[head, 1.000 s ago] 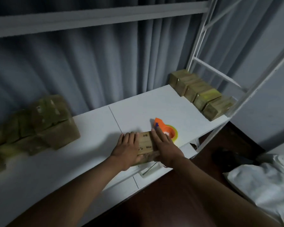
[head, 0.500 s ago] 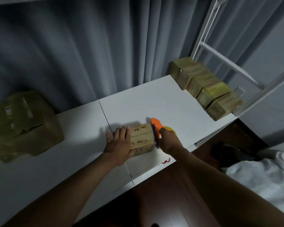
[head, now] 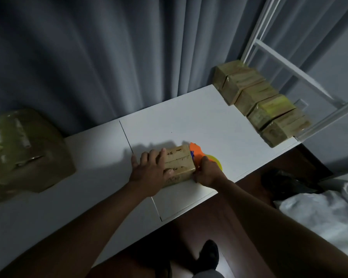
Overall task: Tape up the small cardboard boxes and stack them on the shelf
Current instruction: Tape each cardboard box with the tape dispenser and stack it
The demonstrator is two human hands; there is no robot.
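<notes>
A small cardboard box [head: 180,162] with dark printed marks lies on the white shelf board [head: 189,121] near its front edge. My left hand [head: 149,171] rests flat on the box's left side, thumb on its top. My right hand [head: 207,173] grips an orange tape dispenser [head: 196,155] with a yellow roll [head: 216,162], pressed against the box's right end. Several taped boxes [head: 257,103] stand in a row at the shelf's right end.
A blurred pile of taped boxes [head: 22,151] sits at the left. Grey curtains hang behind the shelf. White frame bars [head: 285,63] rise at the right. Below are a dark floor, white cloth [head: 319,215] and my foot [head: 208,255].
My right hand left the box top and took hold of the tape dispenser, bringing it against the box's right end. The left hand stayed on the box. The camera tilted down.
</notes>
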